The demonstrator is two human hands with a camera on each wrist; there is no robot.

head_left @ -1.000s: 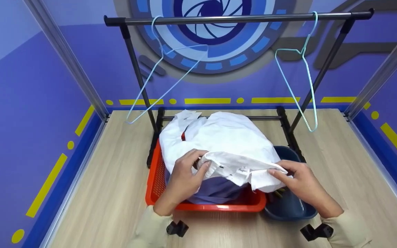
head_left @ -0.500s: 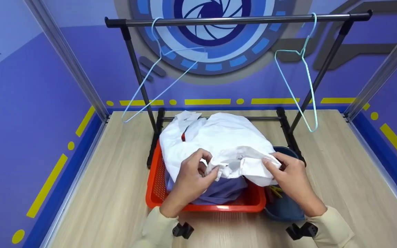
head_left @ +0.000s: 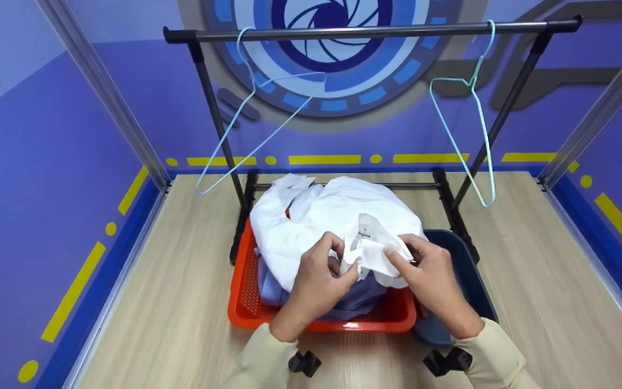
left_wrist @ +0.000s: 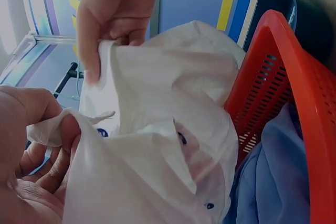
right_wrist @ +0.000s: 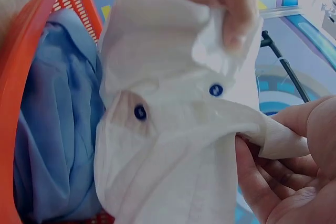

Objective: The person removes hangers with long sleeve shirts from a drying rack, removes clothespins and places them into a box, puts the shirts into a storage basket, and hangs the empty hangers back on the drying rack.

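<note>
A white shirt [head_left: 338, 208] with dark blue buttons [right_wrist: 216, 90] lies heaped over a red basket [head_left: 343, 326], its collar end lifted toward me. My left hand [head_left: 319, 275] pinches one side of the collar between thumb and fingers. On the other side, my right hand [head_left: 432, 273] grips the collar edge, thumb on top. A small printed label [head_left: 365, 233] shows inside the neck. In the left wrist view, the button front hangs between both hands. Blue cloth [right_wrist: 58, 119] lies in the basket beneath the shirt.
A dark blue bin [head_left: 478, 286] stands right of the basket, partly behind my right forearm. Behind them rises a black clothes rack [head_left: 370, 31]. Two wire hangers hang from its bar, a left hanger [head_left: 268, 139] and a right hanger [head_left: 485, 135].
Both hands have come closer together, the right moving left and the left moving slightly right. The collar between them has bunched up, and its label has come into view.
</note>
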